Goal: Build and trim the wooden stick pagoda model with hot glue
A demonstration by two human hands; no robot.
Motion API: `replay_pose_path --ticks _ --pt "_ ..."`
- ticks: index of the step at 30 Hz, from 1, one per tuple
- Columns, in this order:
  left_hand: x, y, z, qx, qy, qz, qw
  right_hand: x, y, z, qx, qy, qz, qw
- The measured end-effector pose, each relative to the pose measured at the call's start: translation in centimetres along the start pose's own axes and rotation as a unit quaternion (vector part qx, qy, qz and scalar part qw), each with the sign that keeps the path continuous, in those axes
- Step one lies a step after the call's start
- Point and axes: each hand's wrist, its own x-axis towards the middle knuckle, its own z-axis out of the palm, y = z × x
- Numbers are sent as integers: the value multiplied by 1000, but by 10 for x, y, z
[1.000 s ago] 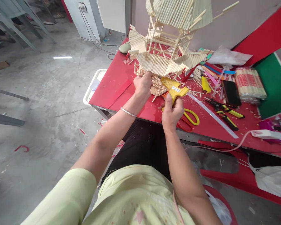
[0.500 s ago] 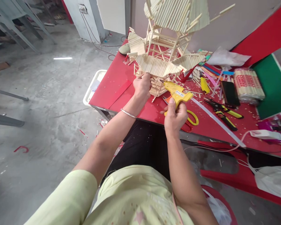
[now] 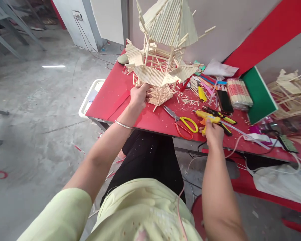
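A pagoda model (image 3: 163, 30) of pale wooden sticks stands at the back of the red table (image 3: 102, 97). My left hand (image 3: 138, 97) is closed at the underside of its lower roof edge, fingertips pinched against the sticks; whether a loose stick is between them is hidden. In my right hand (image 3: 214, 134) is a yellow hot glue gun (image 3: 207, 116), its nozzle facing left and a long clear glue stick trailing from its rear. Scissors (image 3: 179, 120) with one yellow and one red handle lie between my hands. Black-and-yellow pliers (image 3: 227, 117) are partly behind the glue gun.
A yellow cutter (image 3: 202, 94), loose sticks (image 3: 189, 101), a phone (image 3: 225, 101) and a stick bundle (image 3: 238, 92) lie to the right. A green board (image 3: 259, 93) leans near another stick model (image 3: 291, 90). A white power strip (image 3: 262, 140) sits by the front edge.
My right hand has carried the glue gun away from the pagoda, right and lower, over the pliers, uncovering the scissors. My left hand stays at the lower roof. The view has swung right.
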Motion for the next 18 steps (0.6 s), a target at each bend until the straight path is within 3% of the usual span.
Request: replay_pose_path --ticks 2,4,5,7,9,13,15,18 --pt "-2 2 -1 8 -7 4 1000 -10 -13 -12 -183 35 -58 981" --pt "-3 4 -1 12 -6 5 1000 -27 -29 -19 -273 114 -135 946" --pt "-4 4 0 12 -5 3 1000 -36 -36 -19 -285 95 -202 932" --pt "-4 5 0 11 -6 0 1000 -50 -48 -13 -300 -32 -313 900" --pt "-4 6 0 14 -10 1 1000 -55 -56 -2 -336 -133 -358 861" --pt "-3 7 -2 23 -18 5 1000 -41 -63 12 -404 -182 -391 807" --pt "-2 7 -2 24 -18 5 1000 -29 -62 13 -407 -201 -379 806" --pt "1 6 -2 26 -21 6 999 -18 -59 8 -314 -241 -355 847"
